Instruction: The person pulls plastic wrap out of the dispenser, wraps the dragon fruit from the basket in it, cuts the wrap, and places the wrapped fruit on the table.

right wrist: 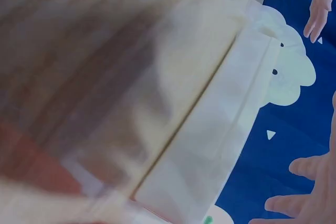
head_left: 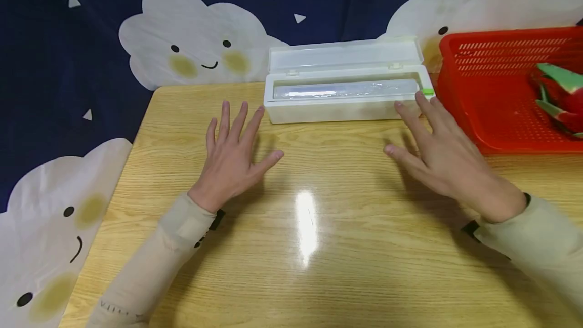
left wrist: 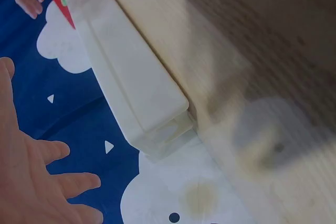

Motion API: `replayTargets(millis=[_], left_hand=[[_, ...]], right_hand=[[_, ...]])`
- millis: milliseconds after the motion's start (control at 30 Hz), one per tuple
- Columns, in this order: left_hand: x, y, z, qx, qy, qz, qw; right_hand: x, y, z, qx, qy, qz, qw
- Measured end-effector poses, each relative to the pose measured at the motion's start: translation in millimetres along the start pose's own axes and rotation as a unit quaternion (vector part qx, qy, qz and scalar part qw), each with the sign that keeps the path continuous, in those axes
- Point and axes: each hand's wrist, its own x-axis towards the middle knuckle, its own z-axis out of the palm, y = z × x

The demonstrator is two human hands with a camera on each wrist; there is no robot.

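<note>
A long white box [head_left: 337,111] stands at the back of the table, its lid [head_left: 346,57] tipped open against the wall cloth. Inside it lies a roll of clear plastic film [head_left: 346,89]. My left hand [head_left: 231,163] hovers over the wood to the box's left, fingers spread, holding nothing. The right hand [head_left: 448,158] is spread too, its fingertips overlapping the box's right front end in the head view; whether they touch it I cannot tell. In the left wrist view the box [left wrist: 131,61] shows its front and one end. The right wrist view shows its front [right wrist: 205,129] as well.
A red plastic basket [head_left: 492,135] stands at the right, close to the box, with red and green watermelon-like pieces [head_left: 565,77] in it. A green tab [head_left: 427,91] sits on the box's right end. Dark blue cloth with white clouds [head_left: 196,34] hangs behind the wooden table [head_left: 273,277].
</note>
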Motion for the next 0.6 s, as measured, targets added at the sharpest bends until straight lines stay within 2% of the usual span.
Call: replayTargets(millis=[200, 333, 600], left_hand=[[7.5, -2.1, -2.9, 0.001, 0.001, -0.002, 1.0000], [12.8, -3.0, -4.4, -0.001, 0.007, 0.000, 1.0000], [21.9, -4.2, -7.7, -0.004, 0.061, 0.034, 0.9975]], right_hand=[[7.7, -3.0, -7.2, 0.006, 0.047, -0.026, 0.999], [11.9, -5.0, -13.0, 0.007, 0.063, -0.025, 0.998], [22.9, -9.1, -24.8, -0.011, 0.084, -0.021, 0.996]])
